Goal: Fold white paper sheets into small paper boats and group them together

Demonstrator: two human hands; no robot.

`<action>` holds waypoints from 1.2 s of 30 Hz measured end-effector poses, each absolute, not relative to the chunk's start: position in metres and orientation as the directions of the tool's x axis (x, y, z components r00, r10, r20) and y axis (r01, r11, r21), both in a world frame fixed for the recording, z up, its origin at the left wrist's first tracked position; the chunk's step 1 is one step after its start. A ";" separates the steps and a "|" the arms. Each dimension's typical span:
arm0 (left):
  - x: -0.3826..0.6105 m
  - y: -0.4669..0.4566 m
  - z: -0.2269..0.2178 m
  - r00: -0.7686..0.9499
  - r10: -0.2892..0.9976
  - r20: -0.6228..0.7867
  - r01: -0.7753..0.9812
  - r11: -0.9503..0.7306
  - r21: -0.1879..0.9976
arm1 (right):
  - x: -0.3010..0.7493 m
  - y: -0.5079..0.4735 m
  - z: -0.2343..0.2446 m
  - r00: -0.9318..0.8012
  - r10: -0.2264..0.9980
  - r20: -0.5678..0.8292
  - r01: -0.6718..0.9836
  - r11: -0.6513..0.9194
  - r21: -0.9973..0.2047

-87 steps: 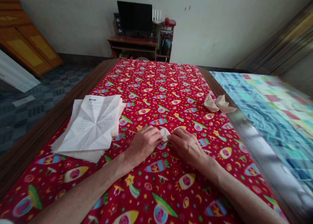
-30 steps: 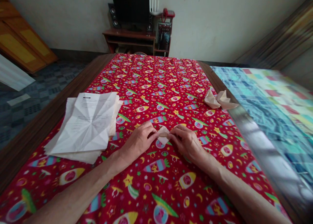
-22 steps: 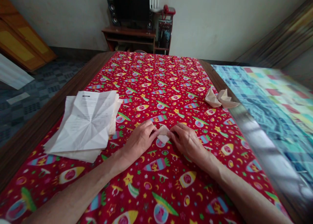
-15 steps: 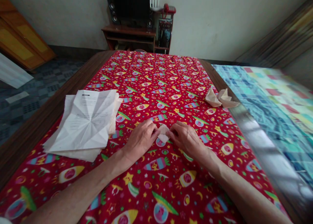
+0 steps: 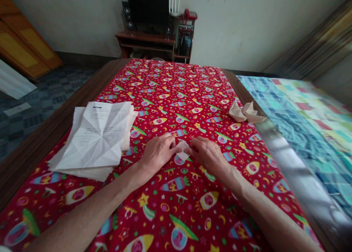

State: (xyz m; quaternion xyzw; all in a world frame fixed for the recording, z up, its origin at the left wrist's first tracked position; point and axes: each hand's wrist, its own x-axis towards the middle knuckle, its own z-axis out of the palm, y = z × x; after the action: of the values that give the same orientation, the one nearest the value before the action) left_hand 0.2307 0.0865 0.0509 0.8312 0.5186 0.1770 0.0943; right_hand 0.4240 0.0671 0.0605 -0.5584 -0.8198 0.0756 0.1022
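Note:
A small folded piece of white paper [image 5: 182, 153] lies on the red patterned cloth [image 5: 176, 193] between my two hands. My left hand [image 5: 160, 151] grips its left side, thumb stretched over the paper and fingers curled. On the other side, my right hand [image 5: 206, 153] pinches the right edge with thumb and curled fingers. Both forearms rest low over the cloth. To the left lies a creased printed sheet [image 5: 96, 134] on top of a stack of paper. Two folded paper boats [image 5: 237, 112] sit close together near the right edge of the cloth.
The cloth covers a dark wooden table, whose left border [image 5: 68, 109] shows. A bed with a blue checked cover [image 5: 272, 112] stands along the right. Beyond the table are a desk [image 5: 145, 37] with a monitor [image 5: 148, 6], and a wooden cabinet [image 5: 24, 39] at the left.
My left thumb has shifted further over the folded paper, and my right thumb shows more on its surface. The view has tilted slightly; the stack and paper boats stay in place.

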 end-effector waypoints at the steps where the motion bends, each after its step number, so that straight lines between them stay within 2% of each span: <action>1: 0.229 0.086 0.051 0.406 0.892 0.199 0.826 -0.451 0.337 | 0.425 0.067 0.060 -0.358 0.930 0.080 0.895 0.366 -0.256; 10: 0.220 0.085 0.047 0.409 0.883 0.231 0.814 -0.468 0.345 | 0.432 0.065 0.058 -0.347 0.933 0.091 0.883 0.358 -0.303; 17: 0.219 0.090 0.042 0.435 0.866 0.244 0.699 -0.496 0.515 | 0.436 0.061 0.052 -0.327 0.933 0.150 0.846 0.360 -0.394; 21: 0.229 0.093 0.043 0.452 0.853 0.259 0.698 -0.520 0.493 | 0.437 0.059 0.048 -0.327 0.920 0.217 0.800 0.392 -0.454; 25: 0.239 0.097 0.049 0.492 0.844 0.216 0.691 -0.529 0.492 | 0.438 0.058 0.047 -0.322 0.919 0.226 0.783 0.393 -0.481; 31: 0.241 0.098 0.054 0.484 0.865 0.132 0.620 -0.446 0.645 | 0.437 0.058 0.049 -0.304 0.929 0.211 0.775 0.370 -0.512; 34: 0.240 0.097 0.052 0.459 0.882 0.105 0.568 -0.381 0.730 | 0.439 0.059 0.053 -0.323 0.924 0.204 0.707 0.379 -0.596; 36: 0.240 0.095 0.051 0.442 0.884 0.149 0.532 -0.393 0.750 | 0.440 0.061 0.056 -0.339 0.914 0.223 0.639 0.397 -0.659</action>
State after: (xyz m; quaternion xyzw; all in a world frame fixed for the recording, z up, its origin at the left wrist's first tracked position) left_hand 0.2403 0.0951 0.0514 0.7873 0.4498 0.2766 0.3182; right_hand 0.4400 0.0607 0.0557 -0.4955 -0.7834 0.2362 0.2916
